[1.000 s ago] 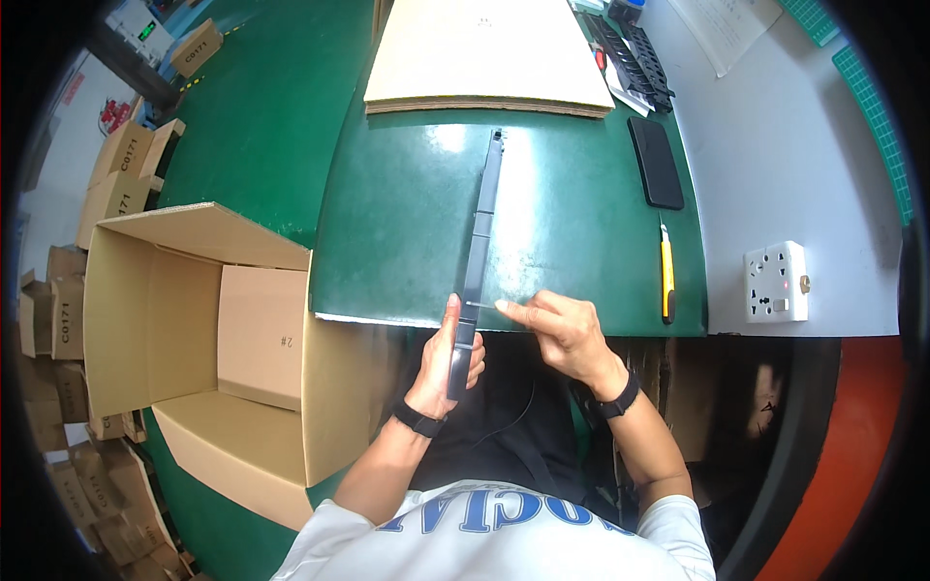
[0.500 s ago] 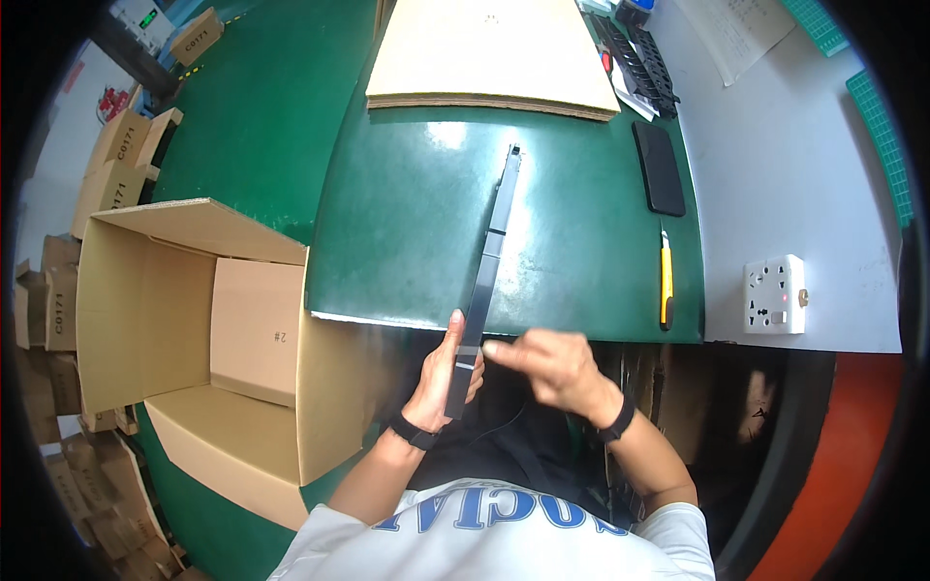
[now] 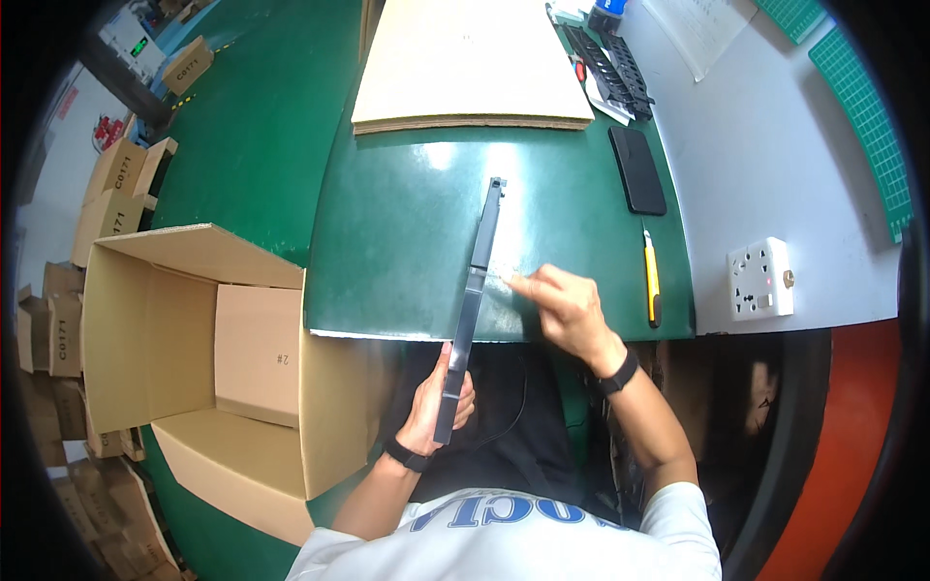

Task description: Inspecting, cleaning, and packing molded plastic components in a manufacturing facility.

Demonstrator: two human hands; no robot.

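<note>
A long, narrow dark grey bar (image 3: 463,334) slants away from me, its lower end over my lap and its far end, with a small fitting, above the green table (image 3: 387,242). My left hand (image 3: 426,412) is wrapped round the bar near its lower end, thumb along its side. A paler band crosses the bar about midway. Just right of that band is my right hand (image 3: 572,308), its thumb and forefinger pressed together and pointing at the bar, the other fingers curled. Anything between those fingertips is too small to make out.
Flat cardboard sheets (image 3: 465,68) are stacked at the table's far side. A black phone (image 3: 637,171), a yellow utility knife (image 3: 651,281) and black slotted strips (image 3: 610,73) lie along the right. An open cardboard box (image 3: 334,407) stands left. A power socket (image 3: 760,279) is on the right-hand panel.
My right hand has moved up along the bar, from beside my left fingers to near the bar's middle. My left hand and the bar have come slightly nearer to me.
</note>
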